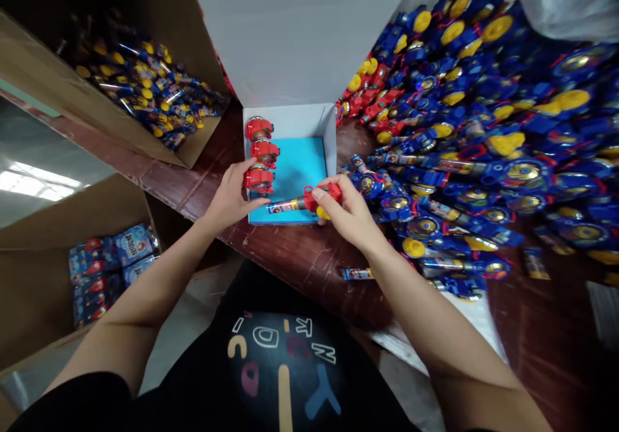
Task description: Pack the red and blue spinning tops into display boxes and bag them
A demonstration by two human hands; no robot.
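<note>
A white box [330,137] with a blue bottom and a raised lid stands before me. Three red toys [260,180] sit in a column along its left wall. My left hand [234,196] is at the box's left edge, thumb and fingers apart around the nearest toy; its fingertips touch or nearly touch that toy. Over the front right of the box, my right hand [349,211] grips another red toy [309,200] between thumb and fingers. A clear tube with a colourful label [285,206] sticks out of this toy toward the left.
Blue toys with yellow parts [435,174] are heaped on the right, beside some red toys [377,100]. A cardboard carton [193,142] at left holds many labelled tubes. Lower left, another carton [33,271] contains printed packs [113,264].
</note>
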